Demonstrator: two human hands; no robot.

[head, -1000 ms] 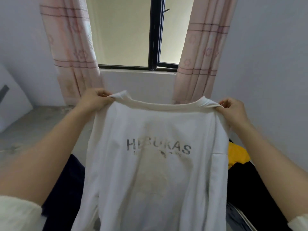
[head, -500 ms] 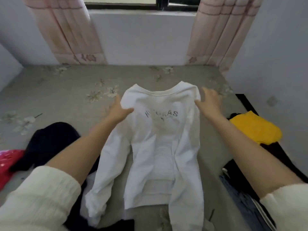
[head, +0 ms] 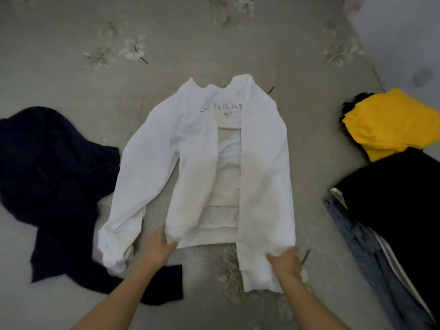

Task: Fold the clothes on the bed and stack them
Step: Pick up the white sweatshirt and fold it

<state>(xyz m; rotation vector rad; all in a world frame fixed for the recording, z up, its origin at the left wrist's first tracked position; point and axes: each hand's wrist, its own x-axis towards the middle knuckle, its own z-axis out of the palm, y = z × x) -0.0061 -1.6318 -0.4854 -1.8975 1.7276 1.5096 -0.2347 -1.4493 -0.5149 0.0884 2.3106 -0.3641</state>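
White sweatshirt (head: 190, 148) flat on bed (head: 59, 55), L hand (head: 156, 250) & R hand (head: 284, 259) at hem.

This is looking like a home bedroom. A grey bedsheet (head: 59, 67) printed with pale flowers is covering the whole surface, and household clothes are lying about on it: a white sweatshirt (head: 190, 151), a dark navy garment (head: 47, 175), a yellow top (head: 390, 125) and jeans (head: 366, 253). A plain white wall (head: 404, 27) is bordering the bed at the upper right.
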